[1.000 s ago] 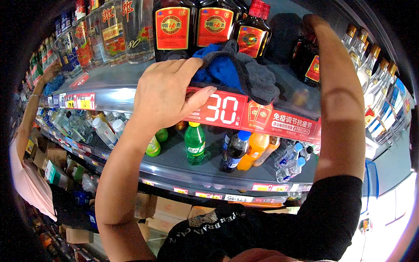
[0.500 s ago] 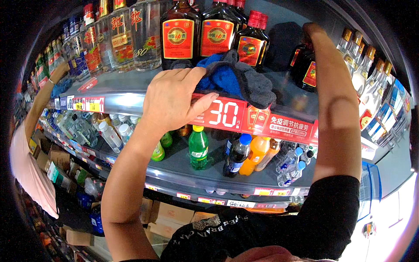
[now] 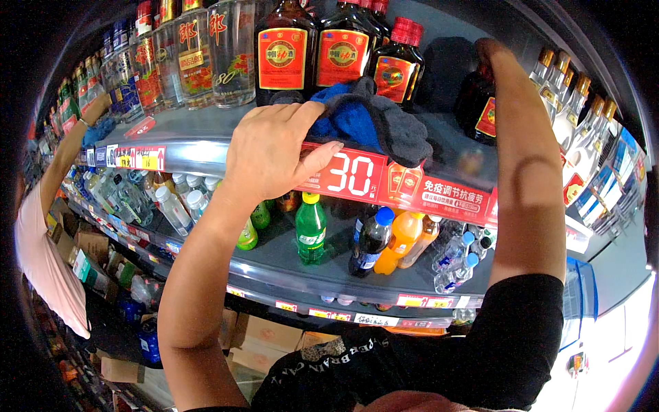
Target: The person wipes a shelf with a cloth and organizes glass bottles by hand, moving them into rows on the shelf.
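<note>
My left hand lies over the front edge of the upper shelf, fingers bent round a blue and dark grey cloth. The cloth spills out to the right of the hand onto the shelf lip. Deep on the same shelf, my right hand reaches in high beside a dark bottle with a red label. Its fingers are out of sight behind the wrist, so its grip is hidden. Dark red-capped bottles stand behind the cloth, with a smaller one nearer the right arm.
Tall clear bottles line the shelf's left part; clear gold-capped ones stand right of my forearm. Below are a green soda bottle and other drinks. Cardboard boxes sit lower. Another person's arm reaches the shelf at left.
Beside my right forearm, two red labels showed before; now only one does. My left hand and the cloth stay almost in place.
</note>
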Demonstrator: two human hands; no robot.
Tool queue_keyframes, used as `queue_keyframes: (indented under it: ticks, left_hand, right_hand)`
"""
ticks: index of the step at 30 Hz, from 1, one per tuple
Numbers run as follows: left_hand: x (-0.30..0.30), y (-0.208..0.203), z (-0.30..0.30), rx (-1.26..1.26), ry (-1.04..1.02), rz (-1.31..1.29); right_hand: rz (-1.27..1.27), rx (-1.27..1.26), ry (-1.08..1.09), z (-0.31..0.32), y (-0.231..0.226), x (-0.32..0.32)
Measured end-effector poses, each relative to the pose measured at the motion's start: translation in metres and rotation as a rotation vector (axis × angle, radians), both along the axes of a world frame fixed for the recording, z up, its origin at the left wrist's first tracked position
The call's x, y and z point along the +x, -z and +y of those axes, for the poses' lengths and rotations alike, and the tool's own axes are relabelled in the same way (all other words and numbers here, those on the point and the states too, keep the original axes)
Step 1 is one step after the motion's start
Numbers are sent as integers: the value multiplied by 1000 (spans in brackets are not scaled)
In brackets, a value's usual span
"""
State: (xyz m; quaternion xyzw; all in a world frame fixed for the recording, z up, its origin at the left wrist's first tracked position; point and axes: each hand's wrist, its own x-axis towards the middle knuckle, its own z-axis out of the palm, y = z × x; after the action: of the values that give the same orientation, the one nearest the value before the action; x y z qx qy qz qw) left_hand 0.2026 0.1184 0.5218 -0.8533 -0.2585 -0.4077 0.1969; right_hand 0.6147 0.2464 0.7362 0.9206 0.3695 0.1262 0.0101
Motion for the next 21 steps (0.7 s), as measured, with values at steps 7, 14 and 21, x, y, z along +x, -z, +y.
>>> queue_keyframes:
  ticks: [7, 14, 21]
  left_hand:
    - [-1, 0, -2, -16, -32, 5]
    - [11, 0, -1, 4, 38, -10]
    - [-2, 3, 1, 28, -17, 12]
  right_hand:
    - [61, -13, 50, 0, -6, -13]
    - [-400, -53, -173, -15, -8, 25]
    - [394, 9, -1210, -133, 56, -126]
